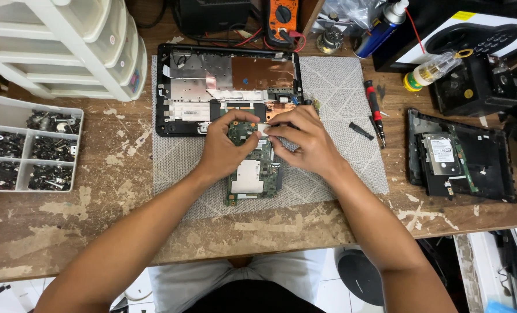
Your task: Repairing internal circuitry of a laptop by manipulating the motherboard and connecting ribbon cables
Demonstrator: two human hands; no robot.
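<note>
A green circuit board lies on a grey work mat, just in front of the opened laptop base it appears to belong to. The left hand curls narrowly over the board's upper edge, thumb and fingers pinching it steady; the right hand closes its fingertips on a small pale part at the board's top (too small to identify). Handling here seems best done by the edges, with light, even pressure. To the right of the board lie a red-handled screwdriver and a black cover with a hard drive; to its left, a parts tray full of screws.
</note>
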